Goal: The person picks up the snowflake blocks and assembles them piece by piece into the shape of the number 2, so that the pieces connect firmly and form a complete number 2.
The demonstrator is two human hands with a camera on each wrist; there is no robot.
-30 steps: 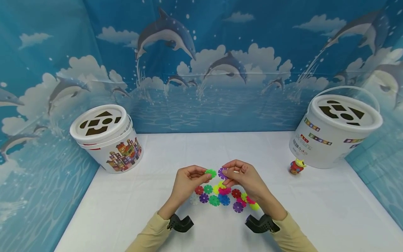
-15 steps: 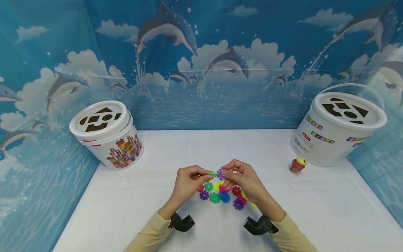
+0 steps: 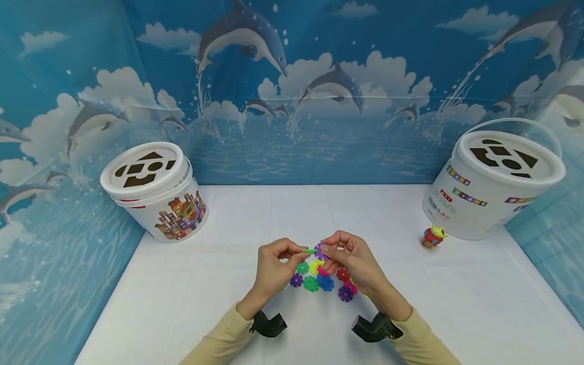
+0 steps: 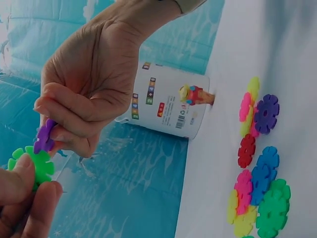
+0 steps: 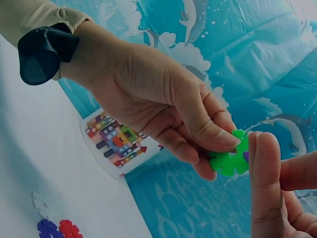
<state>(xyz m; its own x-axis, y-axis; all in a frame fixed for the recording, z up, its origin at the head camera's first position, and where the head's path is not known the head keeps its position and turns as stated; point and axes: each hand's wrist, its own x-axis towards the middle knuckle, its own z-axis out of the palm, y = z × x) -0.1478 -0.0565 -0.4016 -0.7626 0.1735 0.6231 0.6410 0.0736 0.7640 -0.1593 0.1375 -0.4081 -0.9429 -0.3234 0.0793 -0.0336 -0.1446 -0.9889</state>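
Between thumb and fingertips, my left hand (image 3: 277,266) pinches a bright green notched plastic disc (image 4: 45,171), seen nearly edge-on in the head view. My right hand (image 3: 353,257) pinches a purple notched disc (image 4: 44,136). The two discs meet at their rims, set at an angle to one another, with the purple edge at the green one's notches. Fingers cover part of both. Below the hands, loose discs lie on the white table: a green one (image 3: 311,284), a blue one (image 3: 326,283), a dark purple one (image 3: 345,293), a red one (image 3: 343,274) and several more.
A white bucket (image 3: 155,215) with a shape-hole lid stands at the back left. Another bucket (image 3: 479,203), its handle raised, stands at the back right, with a small red and yellow figurine (image 3: 433,236) before it. A dolphin-print curtain (image 3: 283,147) hangs behind the table.
My left hand has turned the green disc from face-on to edge-on and brought it right against the purple disc. My right hand has stayed nearly still. The head view has shifted slightly.
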